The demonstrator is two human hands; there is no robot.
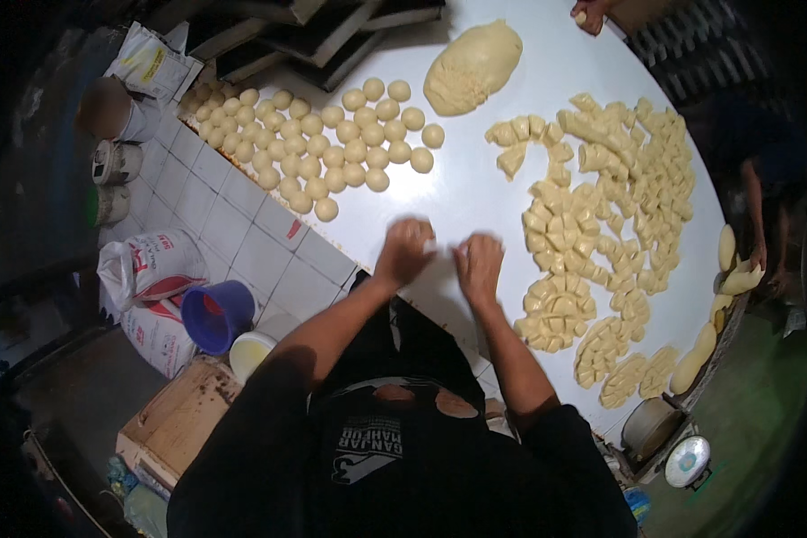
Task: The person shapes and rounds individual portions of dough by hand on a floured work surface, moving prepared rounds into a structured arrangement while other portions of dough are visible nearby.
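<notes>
Head view: left hand and right hand are pressed palm-down on the white counter, fingers curled; anything beneath is hidden. Rolled dough balls are seen upper left, cut dough pieces right, a dough mass beyond.

Bare bench strip ahead of both hands, running up toward dough lump at far end. Left hand hemmed ahead-left by rows of dough balls. Right hand blocked rightward by dense field of cut dough pieces, just beside it. Small gap between hands. Left of left hand, tiled bench edge free.
</notes>
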